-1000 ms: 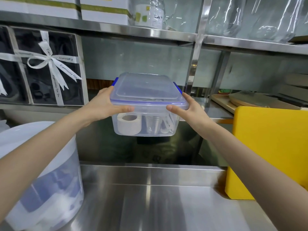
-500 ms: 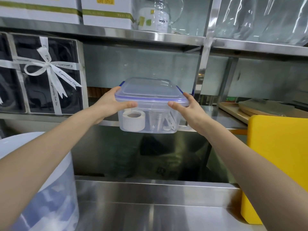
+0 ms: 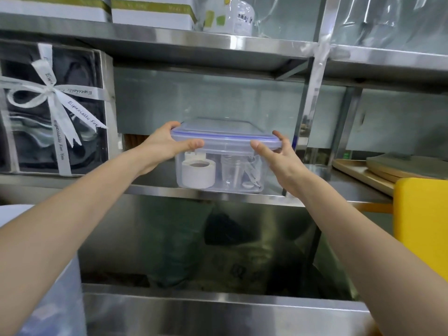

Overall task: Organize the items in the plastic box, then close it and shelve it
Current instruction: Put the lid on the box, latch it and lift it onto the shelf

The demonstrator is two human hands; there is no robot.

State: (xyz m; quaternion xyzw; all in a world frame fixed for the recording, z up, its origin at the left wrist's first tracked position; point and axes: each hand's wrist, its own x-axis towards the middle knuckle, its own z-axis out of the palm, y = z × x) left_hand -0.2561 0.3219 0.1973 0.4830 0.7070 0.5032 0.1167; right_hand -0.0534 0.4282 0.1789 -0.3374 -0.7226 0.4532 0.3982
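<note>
Plastic box (image 3: 225, 163) now lower, on shelf (image 3: 242, 196); left hand (image 3: 164, 144), right hand (image 3: 278, 158) gripping lid (image 3: 225, 134).

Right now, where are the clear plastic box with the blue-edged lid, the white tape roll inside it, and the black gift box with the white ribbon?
clear plastic box (image 3: 225, 151): head view, front wall.
white tape roll (image 3: 197, 174): head view, outer side.
black gift box (image 3: 82, 141): head view, front panel.

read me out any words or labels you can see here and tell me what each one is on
"Especially For You", printed repeatedly on the white ribbon tied round the dark gift box.
Small print on the label of the clear wrapped item on the top shelf: too blurred to read.
Plastic box: no text visible.
</note>
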